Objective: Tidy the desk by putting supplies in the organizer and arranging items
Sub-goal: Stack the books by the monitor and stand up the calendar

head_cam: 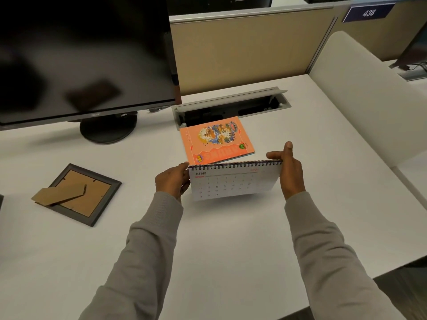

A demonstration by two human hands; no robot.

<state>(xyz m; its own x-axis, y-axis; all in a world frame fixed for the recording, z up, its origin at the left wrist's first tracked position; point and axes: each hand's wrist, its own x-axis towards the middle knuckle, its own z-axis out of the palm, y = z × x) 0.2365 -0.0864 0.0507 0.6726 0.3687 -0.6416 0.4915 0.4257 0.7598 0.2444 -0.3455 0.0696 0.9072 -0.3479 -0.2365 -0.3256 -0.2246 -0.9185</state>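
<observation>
A white spiral-bound desk calendar [233,181], open at JUNE, is held upright just above the white desk [208,250] in the middle of the head view. My left hand [172,182] grips its left edge. My right hand [290,172] holds its right edge, thumb and forefinger raised above the spiral. Just behind the calendar an orange notebook [216,140] lies flat. A dark picture frame [80,195] lies face down at the left, its cardboard stand folded out. No organizer is in view.
A black monitor [80,54] on a round stand [108,129] fills the back left. An open cable tray [231,107] is set into the desk behind the notebook. A beige partition [242,49] runs along the back, a white divider [369,100] along the right.
</observation>
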